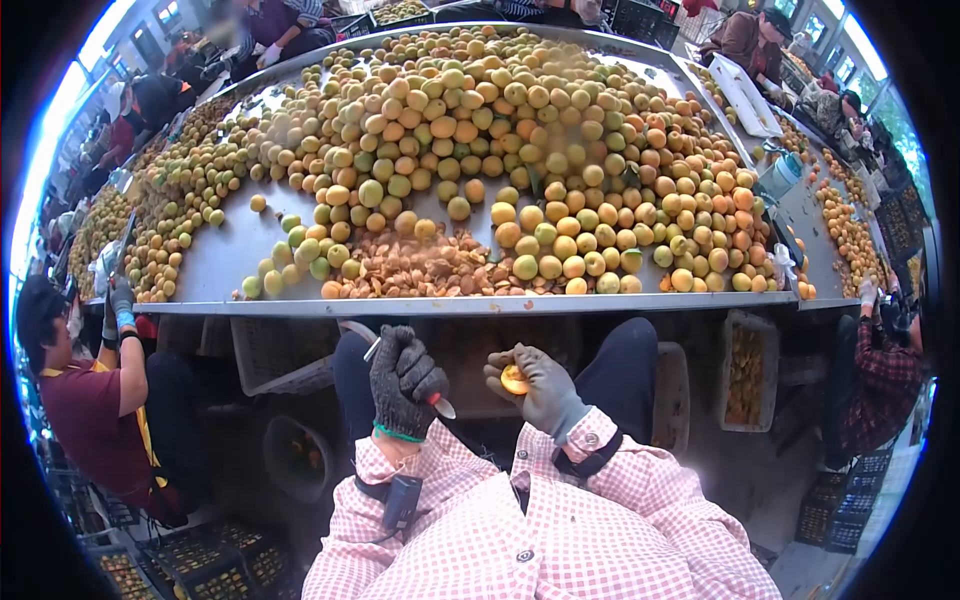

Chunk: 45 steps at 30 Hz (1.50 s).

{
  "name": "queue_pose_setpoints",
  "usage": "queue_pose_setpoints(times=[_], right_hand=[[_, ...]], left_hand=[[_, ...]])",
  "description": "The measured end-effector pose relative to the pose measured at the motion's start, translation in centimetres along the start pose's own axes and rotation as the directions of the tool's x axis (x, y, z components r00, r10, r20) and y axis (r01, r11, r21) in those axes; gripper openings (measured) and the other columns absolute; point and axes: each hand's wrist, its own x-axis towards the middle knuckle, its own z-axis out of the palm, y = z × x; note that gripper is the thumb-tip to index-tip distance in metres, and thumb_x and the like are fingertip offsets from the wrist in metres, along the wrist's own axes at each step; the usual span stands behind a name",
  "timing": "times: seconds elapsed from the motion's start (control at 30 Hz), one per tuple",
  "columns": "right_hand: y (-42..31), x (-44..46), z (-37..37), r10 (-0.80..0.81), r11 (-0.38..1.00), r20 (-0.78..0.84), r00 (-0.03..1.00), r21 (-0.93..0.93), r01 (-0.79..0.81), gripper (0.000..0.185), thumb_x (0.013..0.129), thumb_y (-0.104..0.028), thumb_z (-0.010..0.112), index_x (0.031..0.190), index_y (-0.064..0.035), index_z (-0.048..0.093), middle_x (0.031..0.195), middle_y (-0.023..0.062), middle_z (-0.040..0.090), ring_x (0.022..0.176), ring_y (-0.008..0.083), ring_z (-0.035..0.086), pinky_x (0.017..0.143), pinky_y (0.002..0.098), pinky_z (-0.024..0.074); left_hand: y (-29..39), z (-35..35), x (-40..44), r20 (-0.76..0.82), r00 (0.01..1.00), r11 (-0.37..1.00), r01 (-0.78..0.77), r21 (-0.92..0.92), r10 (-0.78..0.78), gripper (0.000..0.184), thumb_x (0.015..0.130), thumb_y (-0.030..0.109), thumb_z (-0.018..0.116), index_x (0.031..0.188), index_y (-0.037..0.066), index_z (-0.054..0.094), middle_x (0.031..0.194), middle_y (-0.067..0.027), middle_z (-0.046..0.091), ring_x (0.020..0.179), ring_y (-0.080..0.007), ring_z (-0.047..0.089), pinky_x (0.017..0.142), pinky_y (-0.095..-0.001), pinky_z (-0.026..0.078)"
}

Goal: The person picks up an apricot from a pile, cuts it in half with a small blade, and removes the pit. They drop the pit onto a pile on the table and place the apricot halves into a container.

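Observation:
My left hand [408,382], in a dark knit glove, is closed around a slim hand tool [443,406]. A thin pale end sticks out above the fist, and a red part with a flat silvery tip shows below it. My right hand [545,388], in a grey glove, pinches a piece of apricot [514,380] with its yellow-orange cut face showing. Both hands are above my lap, just short of the metal table's front edge [560,302]. Past that edge lie a heap of brown apricot pits [430,268] and a large pile of whole apricots [470,110].
Under the table stand a white crate [285,355], a round bucket [298,460] and a bin holding yellowish pieces [747,375]. Co-workers sit at the left [90,390] and right [885,370]. A blue-green container [782,176] stands at the right.

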Motion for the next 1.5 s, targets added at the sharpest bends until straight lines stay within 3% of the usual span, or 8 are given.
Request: queue_pose_setpoints(times=[0.2,0.6,0.67,0.87,0.9,0.97,1.33,1.5], right_hand=[[-0.3,4.1,0.4,0.177,0.945,-0.116,0.977,0.297,-0.136,0.023,0.095,-0.022,0.052,0.109,-0.0034,0.051,0.119,0.0143,0.052,0.105,0.0271,0.057,0.089,0.0431,0.0527],[2.5,7.1,-3.1,-0.281,0.702,-0.033,0.959,-0.688,0.182,0.017,0.091,-0.022,0.059,0.102,-0.0081,0.060,0.101,0.0114,0.066,0.087,0.0187,0.066,0.068,0.0274,0.0510],[0.0,5.2,-0.9,-0.004,-0.730,-0.002,1.000,-0.683,-0.004,0.025,0.092,-0.023,0.053,0.107,-0.0081,0.065,0.103,0.0087,0.067,0.106,0.0174,0.061,0.079,0.0293,0.0507],[0.3,6.5,-1.3,0.107,-0.843,-0.197,0.975,-0.537,-0.016,0.023,0.087,-0.020,0.056,0.105,-0.0144,0.069,0.113,0.0020,0.066,0.107,0.0170,0.062,0.080,0.0296,0.0522],[0.5,6.2,-2.3,0.015,-0.771,0.028,1.000,-0.636,0.029,0.020,0.091,-0.022,0.054,0.094,-0.0096,0.070,0.097,0.0064,0.069,0.087,0.0172,0.067,0.068,0.0288,0.0517],[0.4,5.4,-0.2,-0.020,0.770,-0.053,0.998,-0.637,-0.018,0.023,0.095,-0.024,0.052,0.093,-0.0044,0.065,0.074,0.0070,0.064,0.060,0.0137,0.058,0.054,0.0258,0.0445],[-6.7,8.0,11.5,-0.266,0.754,0.300,0.916,-0.528,0.391,0.031,0.098,-0.026,0.049,0.114,0.0002,0.052,0.067,0.0004,0.054,0.058,0.0084,0.048,0.054,0.0226,0.0391],[-11.9,14.0,13.6,-0.454,-0.530,0.620,0.640,-0.765,0.365,0.044,0.084,-0.022,0.061,0.124,-0.0074,0.049,0.098,0.0108,0.062,0.089,0.0284,0.061,0.078,0.0394,0.0480]], left_hand=[[0.4,-2.9,0.7,0.017,0.999,0.995,0.031,-0.100,-0.029,0.030,0.100,0.034,0.043,0.091,0.010,0.058,0.053,0.0072,0.029,0.038,-0.0037,0.028,0.037,-0.0213,0.025],[0.7,-4.4,1.4,-0.122,0.993,0.997,0.010,0.079,0.000,0.031,0.099,0.035,0.043,0.087,0.011,0.058,0.053,0.0077,0.027,0.038,-0.0034,0.026,0.036,-0.0205,0.024],[0.6,-4.8,1.7,-0.121,0.993,0.998,0.005,0.068,0.003,0.030,0.099,0.034,0.043,0.087,0.011,0.057,0.053,0.0076,0.026,0.038,-0.0037,0.026,0.035,-0.0207,0.024],[1.1,-5.4,2.1,-0.146,0.989,0.993,-0.006,0.120,0.023,0.031,0.099,0.036,0.042,0.094,0.011,0.059,0.055,0.0061,0.031,0.039,-0.0059,0.029,0.037,-0.0233,0.026],[1.1,-5.4,2.3,-0.144,0.989,0.993,-0.007,0.118,0.024,0.031,0.099,0.036,0.042,0.094,0.011,0.059,0.055,0.0061,0.031,0.039,-0.0059,0.029,0.037,-0.0233,0.026],[1.1,-5.5,2.3,-0.141,0.988,0.987,-0.039,0.156,0.062,0.029,0.099,0.036,0.044,0.094,0.011,0.059,0.055,0.0064,0.031,0.039,-0.0059,0.029,0.037,-0.0235,0.027],[1.0,-3.6,2.4,-0.041,0.994,0.952,-0.084,0.296,0.100,0.026,0.097,0.035,0.046,0.092,0.011,0.057,0.054,0.0059,0.031,0.038,-0.0048,0.030,0.036,-0.0215,0.027],[1.9,-3.7,2.5,-0.110,0.983,0.954,-0.113,0.278,0.148,0.022,0.096,0.030,0.050,0.091,0.010,0.057,0.054,0.0044,0.031,0.038,-0.0072,0.029,0.038,-0.0247,0.028]])
